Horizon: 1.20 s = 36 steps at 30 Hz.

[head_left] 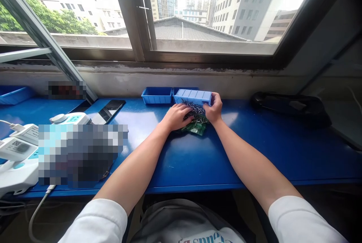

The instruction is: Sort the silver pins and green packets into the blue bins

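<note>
My right hand (pixel 214 108) grips the end of a blue plastic bin (pixel 192 95), which is tipped up with its ribbed side showing. A heap of small silvery screws (pixel 198 110) lies at the bin's lower edge. Beneath the screws is a green plastic bag (pixel 196 129), partly covered by them. My left hand (pixel 177 117) rests at the left of the heap, its thumb and fingers apart and touching the screws. Its fingertips are partly lost among the screws.
Another blue bin (pixel 157 96) stands behind, by the wall, with one more partly hidden beside it. To the left are a phone (pixel 110 110), white power strips (pixel 17 173) and a cable. A black case (pixel 291 109) lies at the right on the blue table (pixel 198 167).
</note>
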{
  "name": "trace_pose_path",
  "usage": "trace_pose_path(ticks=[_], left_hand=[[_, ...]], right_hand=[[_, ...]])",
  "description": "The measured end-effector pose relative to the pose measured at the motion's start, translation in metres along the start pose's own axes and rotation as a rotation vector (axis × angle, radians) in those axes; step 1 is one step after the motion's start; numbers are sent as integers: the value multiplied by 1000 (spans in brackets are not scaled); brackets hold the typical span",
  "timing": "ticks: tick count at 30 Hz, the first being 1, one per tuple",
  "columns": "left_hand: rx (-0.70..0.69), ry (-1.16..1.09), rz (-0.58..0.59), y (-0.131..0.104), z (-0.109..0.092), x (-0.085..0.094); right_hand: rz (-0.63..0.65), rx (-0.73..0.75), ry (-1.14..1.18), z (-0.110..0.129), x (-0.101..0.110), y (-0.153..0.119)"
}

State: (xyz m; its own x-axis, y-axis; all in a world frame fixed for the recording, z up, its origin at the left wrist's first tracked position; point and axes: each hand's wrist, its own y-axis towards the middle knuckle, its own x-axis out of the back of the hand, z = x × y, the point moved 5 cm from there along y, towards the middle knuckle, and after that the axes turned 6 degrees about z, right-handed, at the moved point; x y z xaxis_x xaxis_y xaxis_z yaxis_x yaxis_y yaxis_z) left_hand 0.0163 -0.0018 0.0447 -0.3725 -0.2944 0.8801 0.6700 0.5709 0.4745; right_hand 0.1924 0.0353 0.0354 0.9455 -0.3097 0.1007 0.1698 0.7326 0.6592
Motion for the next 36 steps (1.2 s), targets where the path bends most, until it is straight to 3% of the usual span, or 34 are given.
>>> trace_pose_path(ticks=[6,12,19,29,33,36], left_hand=[[21,-27,-62,3,-3,2],[39,-51,118,5,-7,-10],[8,-98,164,3,-9,-7],[-19,-144,156,4,-12,1],[30,-61,70,3,-10,4],[68,-21,69,3,-10,1]], right_hand=[[42,132,-166,20,-2,-2],[69,211,-287,26,-5,-4],[27,195,-248,18,2,-1],[191,176,-183,22,-6,-4],[228,182,-193,23,-12,-9],[238,174,-194,23,-16,-11]])
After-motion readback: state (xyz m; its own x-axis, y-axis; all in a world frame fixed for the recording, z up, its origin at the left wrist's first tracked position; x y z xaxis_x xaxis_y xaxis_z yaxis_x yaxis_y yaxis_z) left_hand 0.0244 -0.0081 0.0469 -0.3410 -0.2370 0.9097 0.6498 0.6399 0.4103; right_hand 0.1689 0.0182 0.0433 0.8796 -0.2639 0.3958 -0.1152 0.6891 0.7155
